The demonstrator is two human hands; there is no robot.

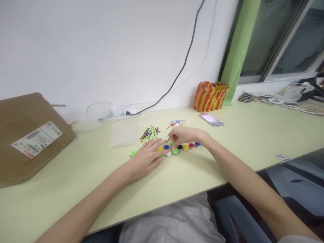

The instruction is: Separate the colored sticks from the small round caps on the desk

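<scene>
A row of small clear jars with coloured lids runs along the table, among them a black-lidded jar (180,147), a yellow-lidded jar (185,147) and a red-lidded jar (191,145). My left hand (149,155) lies with its fingers stretched out over the row's left part, partly covering several jars. Its fingertips reach a white-lidded jar (168,154). Above the row's middle, my right hand (180,135) pinches a thin dark stick (168,140); one finger reaches down to a green-lidded jar (175,152). Beyond my left hand lies a pile of coloured plastic sticks (150,133).
A cardboard box (35,141) stands at the left. Near the wall are a clear plastic bag (123,135), a power strip (118,112) and a striped bag (211,97). A phone (211,120) lies at the back right. More sticks (177,123) lie behind my right hand.
</scene>
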